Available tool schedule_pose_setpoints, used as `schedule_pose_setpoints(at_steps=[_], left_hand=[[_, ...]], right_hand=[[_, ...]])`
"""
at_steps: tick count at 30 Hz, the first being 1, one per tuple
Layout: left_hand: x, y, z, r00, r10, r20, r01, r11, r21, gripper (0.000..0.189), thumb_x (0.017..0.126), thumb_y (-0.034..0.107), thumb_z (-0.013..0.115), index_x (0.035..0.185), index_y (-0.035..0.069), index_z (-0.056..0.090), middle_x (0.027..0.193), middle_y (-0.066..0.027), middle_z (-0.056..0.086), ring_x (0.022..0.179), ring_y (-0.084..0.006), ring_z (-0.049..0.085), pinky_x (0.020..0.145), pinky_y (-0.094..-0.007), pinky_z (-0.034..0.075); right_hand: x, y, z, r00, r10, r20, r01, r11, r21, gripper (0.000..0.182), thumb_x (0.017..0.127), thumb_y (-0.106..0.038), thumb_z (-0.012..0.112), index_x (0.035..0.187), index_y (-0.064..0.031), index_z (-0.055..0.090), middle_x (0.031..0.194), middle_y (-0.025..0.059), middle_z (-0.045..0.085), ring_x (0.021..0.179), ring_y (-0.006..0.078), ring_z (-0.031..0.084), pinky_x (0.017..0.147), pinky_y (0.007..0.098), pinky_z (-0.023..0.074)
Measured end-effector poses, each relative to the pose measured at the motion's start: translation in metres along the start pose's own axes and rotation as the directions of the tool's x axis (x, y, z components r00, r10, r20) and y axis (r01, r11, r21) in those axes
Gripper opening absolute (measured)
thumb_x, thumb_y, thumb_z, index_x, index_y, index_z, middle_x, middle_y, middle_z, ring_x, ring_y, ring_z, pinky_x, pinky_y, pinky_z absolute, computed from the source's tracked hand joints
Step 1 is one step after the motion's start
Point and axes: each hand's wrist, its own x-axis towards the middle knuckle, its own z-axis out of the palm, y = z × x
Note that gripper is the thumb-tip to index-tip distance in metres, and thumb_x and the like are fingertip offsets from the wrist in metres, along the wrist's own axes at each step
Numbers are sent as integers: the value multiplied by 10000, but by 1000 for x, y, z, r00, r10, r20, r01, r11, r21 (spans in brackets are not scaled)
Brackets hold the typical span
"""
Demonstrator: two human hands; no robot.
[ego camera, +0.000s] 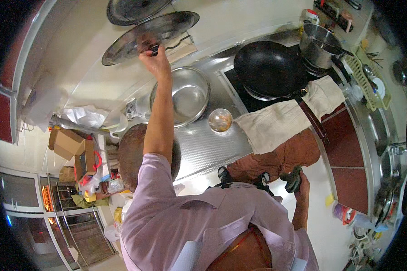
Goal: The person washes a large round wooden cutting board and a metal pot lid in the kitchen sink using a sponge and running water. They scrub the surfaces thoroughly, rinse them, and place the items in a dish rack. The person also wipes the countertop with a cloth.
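Observation:
My left hand (156,64) is raised at the wall, its fingers around the black knob of a round pan lid (181,25). The lid leans against a black wire rack (183,41); whether it rests there I cannot tell. Under my left forearm stands a wide stainless steel basin (191,98) on the metal counter. At waist height on the other side, my right hand (304,186) grips a bunched dark green cloth (292,179). A black wok (269,67) sits on the stove, its long handle (312,118) pointing towards me.
A beige cloth (271,125) hangs over the counter's front edge. A clear rounded container (220,120) stands beside the basin. Behind the wok is a steel pot (320,40), near a green dish rack (366,78). A round brown board (132,149) lies beneath my left upper arm.

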Motion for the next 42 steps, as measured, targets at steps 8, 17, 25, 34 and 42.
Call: schedule_pose_setpoints(at_steps=[8,17,25,34,42], left_hand=[[1,-46,40,999,37,-20,-29,952,306,408,686,133,764,861,33,409,900,-155,476,861,-279,478,822,-370,399],[49,-180,-10,940,-177,292,-7,845,535,362,816,237,681,1000,-51,562,984,-160,595,894,-282,564,820,-374,456],[48,-163,-8,922,-178,343,33,920,390,356,813,126,650,1077,-74,519,1053,-167,597,960,-252,575,874,-345,444],[3,-93,-37,860,-357,364,391,920,-23,326,877,105,573,1159,-46,511,1145,-134,577,1026,-223,552,867,-316,449],[-63,88,-25,860,-49,507,114,989,-97,292,933,153,526,1156,-35,533,1099,-159,610,964,-211,588,853,-320,476]], right_hand=[[-25,17,-4,995,-64,-77,68,996,50,356,905,-311,565,1056,11,581,906,102,629,797,207,615,699,336,516],[-26,30,8,975,-65,-212,83,993,81,335,893,-253,564,1091,17,580,895,88,634,759,184,619,691,334,523],[-66,35,16,960,-85,-265,146,965,219,316,922,-263,525,1060,17,576,887,88,636,731,184,621,641,331,532],[-172,64,-20,888,-242,-390,372,878,302,281,881,-239,488,1033,-2,484,904,225,623,692,316,624,606,399,528],[-172,54,-71,918,-221,-330,316,909,270,360,832,-213,502,1119,0,464,926,201,622,749,286,620,605,379,517]])
